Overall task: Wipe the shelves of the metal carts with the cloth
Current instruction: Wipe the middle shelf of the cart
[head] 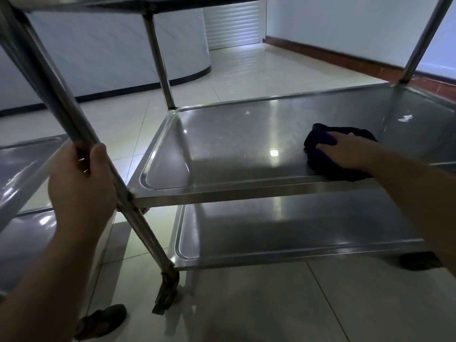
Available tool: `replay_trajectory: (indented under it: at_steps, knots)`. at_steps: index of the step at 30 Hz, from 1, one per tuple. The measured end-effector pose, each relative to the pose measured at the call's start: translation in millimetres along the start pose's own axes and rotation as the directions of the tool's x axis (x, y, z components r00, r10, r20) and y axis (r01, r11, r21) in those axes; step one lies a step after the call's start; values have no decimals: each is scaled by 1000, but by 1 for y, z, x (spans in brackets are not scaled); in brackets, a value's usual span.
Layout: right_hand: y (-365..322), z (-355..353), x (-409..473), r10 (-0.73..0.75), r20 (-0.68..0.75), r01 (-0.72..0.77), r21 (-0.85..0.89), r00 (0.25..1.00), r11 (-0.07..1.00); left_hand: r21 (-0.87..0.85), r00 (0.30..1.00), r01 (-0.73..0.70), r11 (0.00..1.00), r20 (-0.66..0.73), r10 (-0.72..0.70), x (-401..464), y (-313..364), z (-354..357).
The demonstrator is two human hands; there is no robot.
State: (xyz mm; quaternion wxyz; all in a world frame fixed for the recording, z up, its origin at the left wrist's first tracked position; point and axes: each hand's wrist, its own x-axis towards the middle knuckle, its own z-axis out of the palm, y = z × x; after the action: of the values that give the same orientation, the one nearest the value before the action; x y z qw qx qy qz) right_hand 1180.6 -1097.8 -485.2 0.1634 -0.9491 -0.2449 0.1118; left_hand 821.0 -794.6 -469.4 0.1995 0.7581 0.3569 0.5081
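At centre right of the frame, the right hand (345, 150) presses flat, fingers straight, on the dark, crumpled wiping cloth (320, 154), which lies on the shiny steel middle shelf (234, 149) near its front lip. At centre left, the left hand (81, 178) curls closed round the slanting steel corner post (61, 104) of the cart, steadying it.

The cloth sits close to the front edge, so a stroke pulled toward the person could drag it over the lip onto the steel bottom shelf (283, 228). The cart stands on a caster (166, 292); a hard push could roll it if the steadying grip slackens. A whitish patch (404, 118) at the shelf's far right may be residue or glare. Leftward the shelf lies open to its raised rim; overhead, the upper shelf (98, 3) limits lift. A second steel cart (27, 156) crowds the left side.
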Motion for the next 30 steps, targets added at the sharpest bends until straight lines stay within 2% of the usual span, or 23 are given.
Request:
replay_trajectory:
  at_steps: [3, 5, 8, 10, 12, 16, 18, 20, 21, 23, 26, 30]
  knots:
    - [-24, 7, -5, -46, -6, 46, -20, 999, 999, -6, 1000, 20, 1000, -4, -20, 0, 1, 1]
    - [-59, 18, -12, -169, 24, 170, -33, 985, 985, -19, 1000, 27, 999, 2, -27, -1, 1, 1]
    - [-127, 43, -17, -405, 130, 414, -45, 905, 909, -46, 999, 49, 998, 2, -49, -2, 2, 2]
    - [-166, 58, -18, -507, 203, 524, -35, 837, 851, -50, 998, 60, 997, -6, -61, -3, 3, 3]
    - [-186, 66, -10, -514, 221, 531, -23, 829, 847, -47, 999, 54, 997, 1, -54, -1, 2, 2]
    - [-179, 64, 12, -448, 167, 456, -12, 878, 890, -32, 999, 47, 998, 22, -46, -2, 0, -1]
    - [-166, 61, 24, -422, 138, 429, -20, 896, 903, 16, 997, -1, 1000, -76, 2, -13, 5, 0]
    - [-156, 61, 32, -405, 115, 409, -19, 907, 912, 70, 971, -119, 990, -199, 131, -30, 14, 6]
    - [-154, 62, 34, -407, 107, 412, -24, 907, 911, 78, 964, -173, 982, -191, 185, -39, 17, 11]
    - [-154, 63, 36, -421, 104, 426, -35, 901, 904, 34, 974, -225, 974, -31, 226, -53, 26, 23]
    - [-154, 63, 35, -434, 94, 438, -34, 896, 898, 14, 958, -179, 984, 230, 171, -72, 40, 44]
    - [-153, 61, 34, -432, 97, 436, -29, 897, 899, 67, 902, -205, 976, 400, 162, -86, 57, 72]
